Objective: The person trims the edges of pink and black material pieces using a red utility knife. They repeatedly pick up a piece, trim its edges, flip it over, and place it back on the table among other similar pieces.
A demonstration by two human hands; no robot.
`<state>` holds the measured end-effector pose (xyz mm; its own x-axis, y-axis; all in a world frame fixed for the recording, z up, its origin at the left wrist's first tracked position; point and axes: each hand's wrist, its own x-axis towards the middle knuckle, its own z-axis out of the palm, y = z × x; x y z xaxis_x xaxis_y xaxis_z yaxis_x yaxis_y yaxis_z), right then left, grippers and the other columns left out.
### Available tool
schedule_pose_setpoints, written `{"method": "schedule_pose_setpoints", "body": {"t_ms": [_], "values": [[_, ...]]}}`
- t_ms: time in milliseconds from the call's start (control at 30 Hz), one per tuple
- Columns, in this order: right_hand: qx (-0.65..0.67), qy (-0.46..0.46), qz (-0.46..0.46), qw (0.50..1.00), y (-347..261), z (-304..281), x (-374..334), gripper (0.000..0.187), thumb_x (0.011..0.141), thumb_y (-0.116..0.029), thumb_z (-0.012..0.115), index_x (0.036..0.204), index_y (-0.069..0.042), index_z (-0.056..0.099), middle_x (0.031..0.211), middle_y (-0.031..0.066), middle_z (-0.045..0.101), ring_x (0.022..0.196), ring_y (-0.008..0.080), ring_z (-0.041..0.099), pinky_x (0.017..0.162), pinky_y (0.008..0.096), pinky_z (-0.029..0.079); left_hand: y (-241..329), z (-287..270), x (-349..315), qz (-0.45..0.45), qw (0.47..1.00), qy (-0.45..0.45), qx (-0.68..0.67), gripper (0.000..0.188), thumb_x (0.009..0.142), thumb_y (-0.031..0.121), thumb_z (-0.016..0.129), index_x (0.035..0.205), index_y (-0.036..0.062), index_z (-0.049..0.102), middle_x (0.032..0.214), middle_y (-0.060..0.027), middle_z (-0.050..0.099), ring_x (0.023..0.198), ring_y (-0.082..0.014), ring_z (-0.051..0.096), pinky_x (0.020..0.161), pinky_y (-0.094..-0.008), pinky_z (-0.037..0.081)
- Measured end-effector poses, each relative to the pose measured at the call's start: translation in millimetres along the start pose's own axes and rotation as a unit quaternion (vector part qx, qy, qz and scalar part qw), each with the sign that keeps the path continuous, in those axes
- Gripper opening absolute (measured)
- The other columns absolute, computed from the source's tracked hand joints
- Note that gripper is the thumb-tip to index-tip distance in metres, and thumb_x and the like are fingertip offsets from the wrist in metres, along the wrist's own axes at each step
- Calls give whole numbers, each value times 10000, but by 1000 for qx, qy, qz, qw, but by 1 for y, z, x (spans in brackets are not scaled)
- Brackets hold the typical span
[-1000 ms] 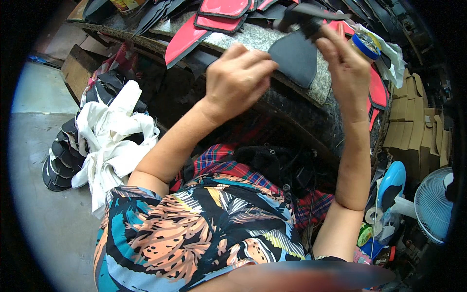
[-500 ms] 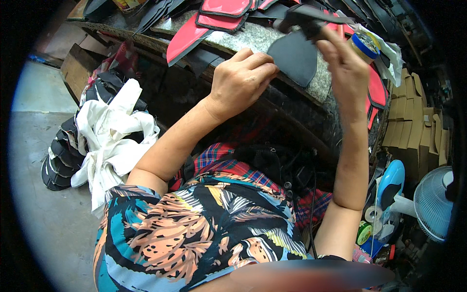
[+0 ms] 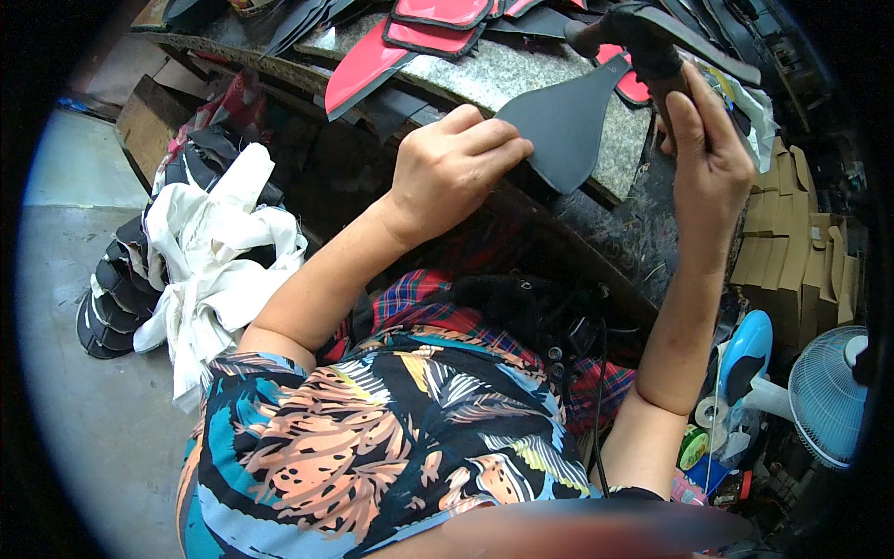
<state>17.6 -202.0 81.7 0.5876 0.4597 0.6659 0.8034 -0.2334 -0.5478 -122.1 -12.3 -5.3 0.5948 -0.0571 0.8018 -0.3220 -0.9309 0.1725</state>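
Observation:
Between the thumb and fingers of my left hand (image 3: pixel 458 168) is the left edge of a dark grey leaf-shaped leather piece (image 3: pixel 559 126), with its narrow tip pointing up and to the right. The piece lies over the front edge of a speckled stone slab (image 3: pixel 470 73). My right hand (image 3: pixel 710 149) is closed round the handle of a hammer (image 3: pixel 652 61). The hammer's dark head is raised above the right side of the slab, clear of the leather piece. Red black-edged pieces (image 3: pixel 433 37) lie on the slab's far side.
The slab sits on a dark workbench (image 3: pixel 643 224). To the left, white cloth (image 3: pixel 219 252) drapes over a stack of black pieces (image 3: pixel 116 307). Folded cardboard (image 3: pixel 778 242) and a fan (image 3: pixel 829 396) stand at the right.
My right hand has moved right and slightly down with the hammer. The leather piece has shifted a little and turned, so its narrow tip now shows.

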Motion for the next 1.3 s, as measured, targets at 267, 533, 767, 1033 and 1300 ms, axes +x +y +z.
{"method": "schedule_pose_setpoints", "body": {"t_ms": [267, 533, 767, 1033, 1300], "values": [[-276, -114, 15, 954, 21, 2, -13, 356, 937, -446, 657, 1210, -228, 725, 972, 105, 738, 834, 338, 706, 720, 415, 550, 10, -30, -1, 34, 999, -20, -13, 206, 730, 88, 666, 929, 96, 717, 891, 3, 663, 731, -173, 612, 608, -280, 535], [-143, -50, 25, 988, 21, -12, -26, 355, 948, -369, 687, 1250, -184, 709, 1045, 152, 740, 891, 296, 733, 769, 349, 559, 13, -43, 0, 26, 998, -58, -21, 263, 710, 51, 732, 971, 88, 744, 950, -37, 707, 725, -209, 624, 635, -294, 534], [-223, -60, 41, 972, 43, -29, -53, 319, 933, -307, 700, 1224, -176, 714, 1005, 108, 726, 866, 325, 703, 721, 395, 537, 16, -54, 14, 23, 999, -7, 30, 206, 731, 90, 729, 935, 119, 728, 926, 16, 682, 843, -196, 615, 690, -286, 531], [-287, -16, 58, 956, 46, -66, -101, 342, 816, -173, 796, 1156, -168, 759, 923, 60, 676, 844, 254, 667, 749, 378, 521, 3, -77, 34, -39, 984, 152, -85, 205, 824, -10, 728, 1017, 56, 700, 960, -108, 690, 825, -282, 691, 710, -353, 555], [-308, -55, 90, 946, 50, -60, -108, 419, 768, -160, 808, 1179, -180, 731, 991, 47, 664, 924, 252, 648, 815, 393, 527, -6, -67, 80, 109, 976, 187, -3, 244, 808, -4, 700, 1037, 74, 675, 962, -87, 715, 782, -259, 701, 650, -344, 566]]}}
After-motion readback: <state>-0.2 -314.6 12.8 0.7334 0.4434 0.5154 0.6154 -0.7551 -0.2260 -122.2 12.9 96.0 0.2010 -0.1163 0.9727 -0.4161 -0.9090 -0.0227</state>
